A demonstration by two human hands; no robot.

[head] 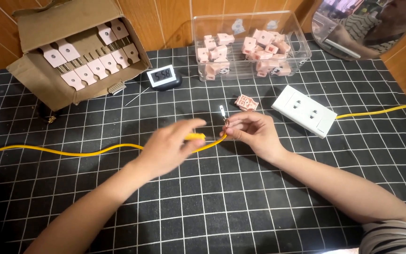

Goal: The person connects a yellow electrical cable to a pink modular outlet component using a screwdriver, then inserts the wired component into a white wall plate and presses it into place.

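My left hand (170, 146) is closed around a yellow cable (71, 153) that runs off to the table's left edge. My right hand (252, 131) pinches the cable's end, where a small metal terminal (222, 113) sticks up above the fingers. The two hands are close together over the middle of the black gridded mat (203, 207). A single pink plastic plug part (246, 102) lies just behind my right hand.
A white socket block (304, 110) with its own yellow lead (377, 112) sits at the right. Behind are a clear bin of pink parts (250, 51), a small digital clock (162, 76) and a cardboard box of pink pronged plug halves (81, 56). A round mirror (367, 26) is top right.
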